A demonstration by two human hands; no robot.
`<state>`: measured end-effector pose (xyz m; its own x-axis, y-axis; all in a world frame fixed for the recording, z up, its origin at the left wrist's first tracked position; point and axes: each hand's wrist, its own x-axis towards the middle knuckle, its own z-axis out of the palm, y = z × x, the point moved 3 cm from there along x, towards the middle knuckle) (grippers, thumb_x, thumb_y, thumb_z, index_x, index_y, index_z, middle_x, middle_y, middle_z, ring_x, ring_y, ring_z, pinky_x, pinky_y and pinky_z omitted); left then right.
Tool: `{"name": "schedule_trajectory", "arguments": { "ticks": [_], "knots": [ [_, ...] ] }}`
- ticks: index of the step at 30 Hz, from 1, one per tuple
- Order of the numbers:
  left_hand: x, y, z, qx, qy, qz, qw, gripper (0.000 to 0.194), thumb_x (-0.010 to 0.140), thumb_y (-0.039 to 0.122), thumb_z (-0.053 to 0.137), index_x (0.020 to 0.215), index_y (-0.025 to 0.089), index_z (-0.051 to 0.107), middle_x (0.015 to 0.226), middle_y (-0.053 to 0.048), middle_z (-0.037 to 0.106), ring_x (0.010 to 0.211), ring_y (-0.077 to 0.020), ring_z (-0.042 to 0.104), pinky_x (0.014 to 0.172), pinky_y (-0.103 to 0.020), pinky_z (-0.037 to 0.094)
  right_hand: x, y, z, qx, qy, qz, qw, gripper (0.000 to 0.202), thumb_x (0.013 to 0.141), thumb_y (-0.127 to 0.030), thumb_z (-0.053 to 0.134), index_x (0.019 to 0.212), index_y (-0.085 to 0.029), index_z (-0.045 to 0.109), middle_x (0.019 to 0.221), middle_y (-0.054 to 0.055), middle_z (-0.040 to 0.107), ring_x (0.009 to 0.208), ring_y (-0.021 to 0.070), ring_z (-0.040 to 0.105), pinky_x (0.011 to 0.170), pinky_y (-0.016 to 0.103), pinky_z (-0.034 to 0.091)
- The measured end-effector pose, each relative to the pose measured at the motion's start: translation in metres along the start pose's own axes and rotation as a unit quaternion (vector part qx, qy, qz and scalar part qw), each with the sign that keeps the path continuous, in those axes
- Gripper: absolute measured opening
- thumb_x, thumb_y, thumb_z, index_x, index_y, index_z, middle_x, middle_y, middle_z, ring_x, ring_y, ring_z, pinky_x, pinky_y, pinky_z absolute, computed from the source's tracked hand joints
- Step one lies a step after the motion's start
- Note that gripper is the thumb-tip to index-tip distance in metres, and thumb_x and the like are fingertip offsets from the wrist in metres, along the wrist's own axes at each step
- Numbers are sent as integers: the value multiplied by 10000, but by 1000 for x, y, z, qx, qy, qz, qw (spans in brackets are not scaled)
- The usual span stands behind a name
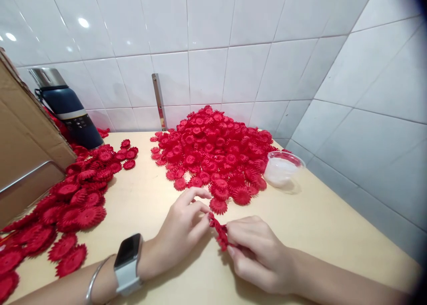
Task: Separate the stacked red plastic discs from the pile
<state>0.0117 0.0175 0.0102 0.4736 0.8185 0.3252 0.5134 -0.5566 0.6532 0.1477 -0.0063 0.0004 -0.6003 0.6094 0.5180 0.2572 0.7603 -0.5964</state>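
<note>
Between my two hands, just above the table, is a red fringed felt flower (pixel 219 233), turned nearly edge-on. My left hand (pixel 187 222) pinches its upper left edge between thumb and fingers. My right hand (pixel 256 254) grips the other side with curled fingers; whether a small tool sits inside them is hidden. Right beyond my fingertips, a single flat flower (pixel 218 205) lies at the front of a large heap of red felt flowers (pixel 213 149). A smartwatch (pixel 127 256) and a silver bangle (pixel 96 280) are on my left wrist.
Larger red flowers (pixel 83 202) spread along the left side. Behind them stand a dark blue bottle (pixel 71 109) and a cardboard box (pixel 26 140). A clear plastic tub (pixel 282 169) with whitish contents sits right of the heap. White tiled walls (pixel 213 24) border the table (pixel 140 207).
</note>
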Motion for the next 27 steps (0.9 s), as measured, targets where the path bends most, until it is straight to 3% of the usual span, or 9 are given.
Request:
{"name": "schedule_trajectory", "arguments": {
  "ticks": [3, 6, 9, 12, 19, 27],
  "knots": [
    [1, 0, 0, -13, -12, 7, 1000, 210, 756, 39, 434, 759, 183, 587, 1035, -55, 522, 972, -169, 505, 859, -289, 407, 0, 0, 1, -6, 1, 4, 1000, 200, 665, -88, 354, 581, -214, 223, 494, -39, 294, 427, 102, 266, 423, 238, 242],
    [2, -1, -2, -36, -2, -6, 999, 174, 757, 55, 447, 726, 180, 564, 1007, -51, 523, 965, -168, 505, 852, -287, 408, 1, 8, -3, 60, 46, 103, 992, 204, 712, -116, 369, 566, -209, 262, 485, -44, 332, 429, 91, 315, 426, 221, 258],
    [2, 0, -1, -55, -4, -7, 998, 131, 740, 69, 475, 678, 174, 523, 975, -47, 523, 947, -169, 509, 840, -284, 413, 2, 17, -5, 151, 79, 202, 964, 186, 760, -179, 379, 581, -198, 334, 492, -45, 385, 436, 85, 348, 421, 205, 273],
    [1, 2, -1, -59, -18, -2, 998, 115, 736, 90, 485, 659, 170, 517, 984, -56, 514, 952, -180, 507, 845, -297, 410, 2, 21, -6, 178, 90, 241, 950, 187, 759, -206, 393, 578, -192, 351, 493, -50, 379, 446, 85, 353, 419, 202, 268],
    [2, 3, 0, -101, -62, 9, 993, 148, 731, 245, 588, 637, 160, 512, 922, -29, 524, 858, -147, 533, 790, -253, 423, 5, 15, -5, 88, 44, 154, 983, 200, 711, -130, 413, 535, -187, 337, 485, -53, 336, 467, 85, 320, 451, 212, 248],
    [3, 3, 1, -110, -86, 18, 990, 132, 735, 230, 580, 647, 159, 513, 894, -29, 527, 816, -138, 531, 761, -251, 428, 6, 15, -5, 139, 6, 145, 980, 216, 726, -176, 418, 527, -182, 333, 522, -33, 363, 498, 95, 340, 477, 222, 268]
  ]
}}
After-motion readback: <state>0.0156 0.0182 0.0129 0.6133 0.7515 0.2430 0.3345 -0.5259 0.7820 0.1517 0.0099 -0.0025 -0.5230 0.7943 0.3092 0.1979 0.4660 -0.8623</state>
